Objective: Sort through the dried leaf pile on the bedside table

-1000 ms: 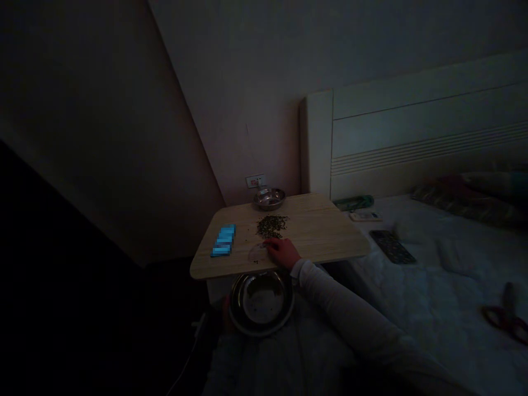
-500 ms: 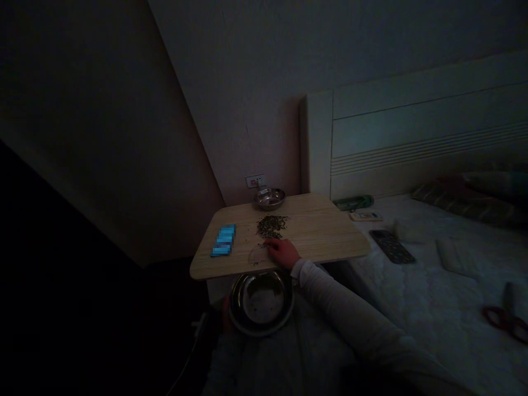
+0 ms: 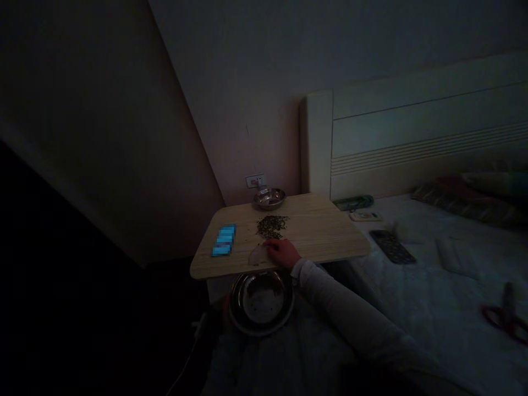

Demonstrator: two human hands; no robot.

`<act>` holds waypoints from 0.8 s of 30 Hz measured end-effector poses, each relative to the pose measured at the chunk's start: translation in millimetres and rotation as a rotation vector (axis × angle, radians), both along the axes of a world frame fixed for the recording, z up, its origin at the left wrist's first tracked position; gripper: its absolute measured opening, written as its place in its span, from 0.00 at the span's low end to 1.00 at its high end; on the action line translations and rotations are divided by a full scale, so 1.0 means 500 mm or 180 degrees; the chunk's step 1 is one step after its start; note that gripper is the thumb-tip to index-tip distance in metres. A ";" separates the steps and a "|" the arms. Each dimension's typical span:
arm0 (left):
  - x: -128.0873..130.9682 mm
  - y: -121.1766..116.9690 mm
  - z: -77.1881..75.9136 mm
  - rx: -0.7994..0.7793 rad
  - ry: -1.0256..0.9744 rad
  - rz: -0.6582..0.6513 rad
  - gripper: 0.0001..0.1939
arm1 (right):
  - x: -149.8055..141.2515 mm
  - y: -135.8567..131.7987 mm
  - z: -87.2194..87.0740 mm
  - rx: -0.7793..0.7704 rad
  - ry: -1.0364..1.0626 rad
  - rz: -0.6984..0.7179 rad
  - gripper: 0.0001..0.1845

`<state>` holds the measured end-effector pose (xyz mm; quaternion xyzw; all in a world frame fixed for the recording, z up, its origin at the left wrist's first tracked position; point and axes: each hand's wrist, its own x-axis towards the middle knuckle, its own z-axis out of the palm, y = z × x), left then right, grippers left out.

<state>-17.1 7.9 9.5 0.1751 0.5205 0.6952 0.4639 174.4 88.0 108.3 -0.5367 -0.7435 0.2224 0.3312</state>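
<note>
My right hand (image 3: pixel 284 252) rests on the light wood table with its fingers curled together at a thin, pale, rounded sheet (image 3: pixel 258 254). Its material is too dim to make out. A few dark grains lie along the sheet's edge, and a heap of small dark grains (image 3: pixel 271 225) is spread just beyond my fingers. Below the table's front edge is a shiny metal bowl (image 3: pixel 263 300) with a few specks inside. My left hand (image 3: pixel 226 311) grips this bowl by its left rim, mostly lost in shadow.
On the wooden table (image 3: pixel 317 231) a phone with a lit screen (image 3: pixel 224 240) lies left, and a second metal bowl (image 3: pixel 269 199) stands at the back near a wall socket (image 3: pixel 255 180). The bed at right holds a patterned phone (image 3: pixel 391 246), a remote (image 3: pixel 366 216) and red-handled scissors (image 3: pixel 505 319).
Both hands and the bowl stay almost where they were. Some grains at the pale sheet's edge look slightly shifted.
</note>
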 end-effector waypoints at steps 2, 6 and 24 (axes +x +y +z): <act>0.006 -0.002 0.015 -0.0328 -0.0144 0.0040 0.13 | 0.000 0.000 0.001 0.0002 -0.0004 0.0015 0.16; 0.018 -0.013 0.046 -0.0505 -0.0272 0.0075 0.14 | 0.000 -0.002 0.005 -0.0049 -0.0033 0.0029 0.16; -0.017 0.000 -0.020 -0.0217 -0.0015 0.0025 0.08 | 0.000 -0.002 0.003 -0.0125 -0.0034 0.0001 0.17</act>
